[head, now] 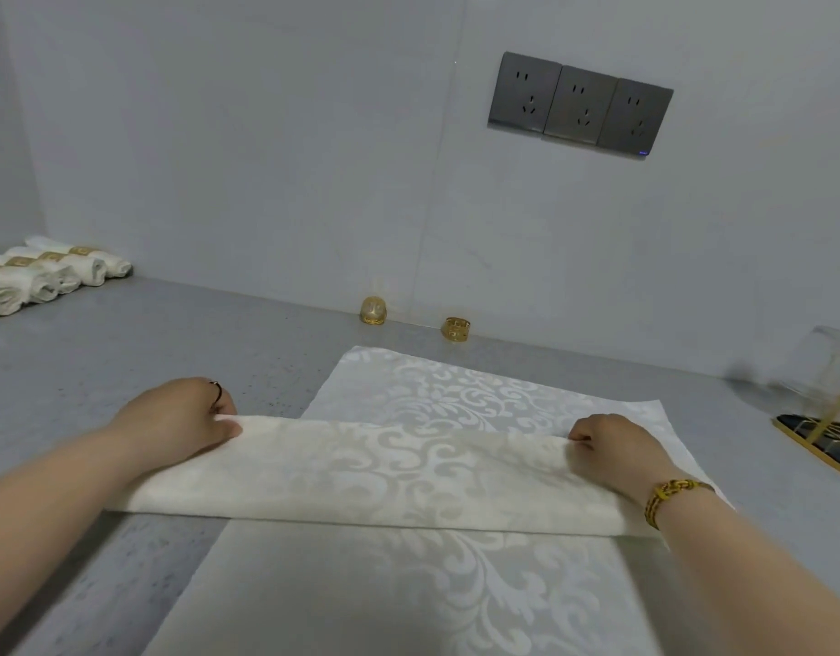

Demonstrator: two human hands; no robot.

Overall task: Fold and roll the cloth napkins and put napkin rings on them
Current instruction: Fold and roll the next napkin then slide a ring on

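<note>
Between your hands the napkin (408, 471) lies on the counter (124, 352); your left hand (181, 419) and right hand (612, 452) each pinch one end of its fold. Beyond them stand a gold ring (373, 311) and a second ring (455, 330). Left of your left hand lie rolled napkins (53, 272); right, a glass (830, 362).

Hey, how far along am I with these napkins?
Done: a row of rolled napkins with gold rings lies at the far left. In hand: the left hand and right hand pinch the folded edge of the patterned napkin, partly folded, not rolled. Left: finish folding, roll it, add a ring; two loose rings wait beyond it.
</note>
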